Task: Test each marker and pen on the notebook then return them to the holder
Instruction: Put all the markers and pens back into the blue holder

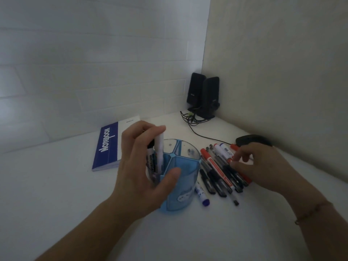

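A blue, see-through pen holder [185,178] with several compartments stands at the middle of the desk. My left hand [143,166] curls round two markers [156,153] that stand in the holder's left compartment, thumb against the holder's front wall. To the right lies a pile of pens and markers [220,172], red-capped, blue-capped and black. My right hand [258,166] rests on that pile and pinches a red-capped marker [233,147]. A closed blue and white notebook [111,146] lies behind the holder on the left.
Two black speakers [204,95] stand in the far corner, their cable [199,132] trailing across the desk. A black mouse [250,140] sits beyond my right hand near the right wall. The white desk [56,185] stretches left and toward me.
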Demonstrator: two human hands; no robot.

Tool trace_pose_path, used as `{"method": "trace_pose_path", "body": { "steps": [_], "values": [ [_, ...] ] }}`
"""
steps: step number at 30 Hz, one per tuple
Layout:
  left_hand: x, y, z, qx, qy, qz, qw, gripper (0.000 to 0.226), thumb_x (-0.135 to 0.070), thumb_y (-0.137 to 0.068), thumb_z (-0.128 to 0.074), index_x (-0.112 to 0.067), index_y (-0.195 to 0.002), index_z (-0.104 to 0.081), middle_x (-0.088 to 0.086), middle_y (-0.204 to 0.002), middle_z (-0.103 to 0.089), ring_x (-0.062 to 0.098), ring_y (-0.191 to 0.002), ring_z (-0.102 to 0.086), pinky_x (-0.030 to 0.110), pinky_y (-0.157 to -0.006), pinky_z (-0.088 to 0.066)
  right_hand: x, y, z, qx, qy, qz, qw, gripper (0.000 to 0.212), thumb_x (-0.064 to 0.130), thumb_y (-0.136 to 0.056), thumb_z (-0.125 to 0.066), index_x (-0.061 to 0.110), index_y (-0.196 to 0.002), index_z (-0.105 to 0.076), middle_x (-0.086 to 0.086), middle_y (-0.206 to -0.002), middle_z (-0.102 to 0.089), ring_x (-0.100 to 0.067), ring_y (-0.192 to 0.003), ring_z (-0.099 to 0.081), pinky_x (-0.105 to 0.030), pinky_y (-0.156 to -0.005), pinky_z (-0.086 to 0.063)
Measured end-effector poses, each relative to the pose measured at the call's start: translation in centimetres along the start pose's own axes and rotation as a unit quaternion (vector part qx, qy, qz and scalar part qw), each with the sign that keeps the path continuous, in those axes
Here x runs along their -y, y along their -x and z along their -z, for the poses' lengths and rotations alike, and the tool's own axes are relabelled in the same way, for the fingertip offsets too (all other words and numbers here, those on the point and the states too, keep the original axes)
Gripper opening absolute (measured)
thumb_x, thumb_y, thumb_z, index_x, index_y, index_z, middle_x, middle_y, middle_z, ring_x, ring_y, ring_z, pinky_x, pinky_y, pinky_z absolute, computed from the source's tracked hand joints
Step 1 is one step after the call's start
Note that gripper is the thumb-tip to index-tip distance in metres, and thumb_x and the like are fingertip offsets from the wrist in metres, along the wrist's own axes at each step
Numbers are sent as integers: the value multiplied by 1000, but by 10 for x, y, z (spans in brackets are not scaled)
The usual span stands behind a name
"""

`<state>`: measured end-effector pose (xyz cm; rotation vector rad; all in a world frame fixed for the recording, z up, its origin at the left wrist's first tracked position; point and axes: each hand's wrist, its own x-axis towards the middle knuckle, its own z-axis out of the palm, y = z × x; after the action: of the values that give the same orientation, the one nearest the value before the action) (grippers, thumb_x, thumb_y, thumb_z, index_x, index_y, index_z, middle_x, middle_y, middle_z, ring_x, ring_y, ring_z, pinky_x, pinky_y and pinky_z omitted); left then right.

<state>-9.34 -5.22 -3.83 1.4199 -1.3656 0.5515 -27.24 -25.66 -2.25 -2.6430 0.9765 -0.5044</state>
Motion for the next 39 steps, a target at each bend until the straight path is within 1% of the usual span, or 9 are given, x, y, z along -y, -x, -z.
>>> {"method": "trace_pose_path", "body": {
  "steps": [4,11,18,23,27,30,33,35,39],
  "values": [
    [-1,0,2,17,3,7,1000,48,-29,-79,-54,-8,-122,-51,17,-127,-40,8,-125,-34,14,-102,-30,-4,-2,0,33,29,-30,999,14,27,-87,-64,39,-80,-59,9,-90,-56,-12,-83,-55,-25,-72,-42],
    [-1,-4,7,30,26,11,999,48,-26,-78,-54,-5,-121,-49,9,-124,-39,10,-121,-38,15,-98,-33,-12,-2,-3,75,60,-40,995,9,29,-86,-65,34,-90,-59,4,-98,-58,0,-69,-49,-14,-55,-32],
    [4,-4,10,66,10,-10,998,60,-46,-69,-63,-11,-117,-52,4,-127,-35,9,-125,-33,14,-101,-31,-17,-3,0,102,71,-66,990,10,34,-85,-65,36,-80,-57,4,-93,-58,-5,-73,-52,-17,-58,-34],
    [9,-4,11,82,13,-15,996,54,-39,-71,-63,-7,-113,-55,14,-131,-37,19,-128,-36,20,-102,-32,-17,-3,-2,113,114,-89,983,19,45,-84,-63,31,-72,-64,0,-85,-60,-12,-71,-57,-24,-58,-38],
    [11,-3,11,58,52,-13,997,50,-31,-74,-51,-8,-118,-49,11,-133,-35,22,-125,-38,24,-101,-33,-15,-4,1,12,124,-100,987,31,48,-84,-60,20,-74,-69,-5,-76,-63,-17,-66,-58,-28,-57,-42],
    [12,-2,10,52,68,22,996,47,-33,-76,-49,-13,-119,-48,6,-135,-36,25,-127,-38,30,-100,-37,-5,-4,10,-148,-2,-97,984,16,35,-87,-62,20,-83,-62,-3,-75,-62,-13,-62,-54,-23,-49,-39],
    [10,1,8,80,74,44,993,50,-38,-77,-51,-18,-123,-47,6,-136,-36,27,-131,-36,32,-99,-41,14,4,17,-311,-260,-34,914,14,21,-89,-62,28,-100,-59,5,-82,-66,-5,-63,-64,-10,-53,-50],
    [9,2,6,87,80,43,992,52,-37,-76,-52,-19,-125,-47,4,-135,-36,25,-131,-35,27,-97,-41,30,13,21,-365,-370,42,854,23,13,-92,-57,27,-110,-54,3,-87,-68,-7,-69,-66,-18,-60,-54],
    [8,2,5,85,81,38,992,53,-35,-76,-52,-16,-125,-47,2,-133,-36,25,-130,-36,24,-97,-40,68,34,22,-329,-534,141,766,28,0,-94,-47,18,-112,-38,-4,-86,-71,-22,-78,-69,-29,-58,-57]
  ]
}}
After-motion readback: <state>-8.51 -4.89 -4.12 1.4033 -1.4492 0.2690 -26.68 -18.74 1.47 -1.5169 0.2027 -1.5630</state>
